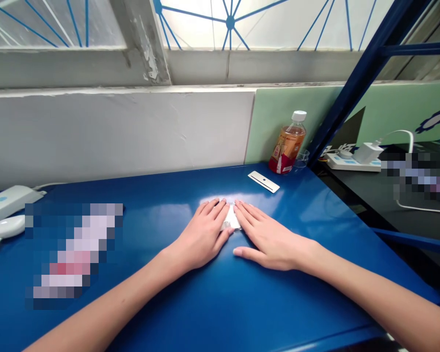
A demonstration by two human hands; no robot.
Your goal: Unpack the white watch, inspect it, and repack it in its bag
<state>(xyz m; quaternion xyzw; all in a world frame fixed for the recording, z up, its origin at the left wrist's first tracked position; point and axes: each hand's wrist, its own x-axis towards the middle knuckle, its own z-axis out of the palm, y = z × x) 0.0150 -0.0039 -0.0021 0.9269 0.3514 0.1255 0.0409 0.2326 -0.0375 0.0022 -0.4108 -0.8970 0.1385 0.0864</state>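
Observation:
A small white flat piece (233, 218), perhaps paper or a packet, lies on the blue table top (161, 313) between my hands. My left hand (207, 232) rests over its left side, fingers stretched forward and flat, the thumb by its near edge. From the right, my right hand (266, 234) lies flat with the fingers over or against its right edge and the thumb held apart on the table. Most of the piece is covered by the hands, so its full shape and what it is cannot be made out. A small greyish round spot shows near its lower edge.
Behind the hands lies a white card strip with a dark line (264, 181). A drink bottle (288, 144) stands at the back right, near a blue post (352, 93). To the left are a white power strip (12, 203), a white mouse-like object (5, 227) and a pixelated object (77, 254).

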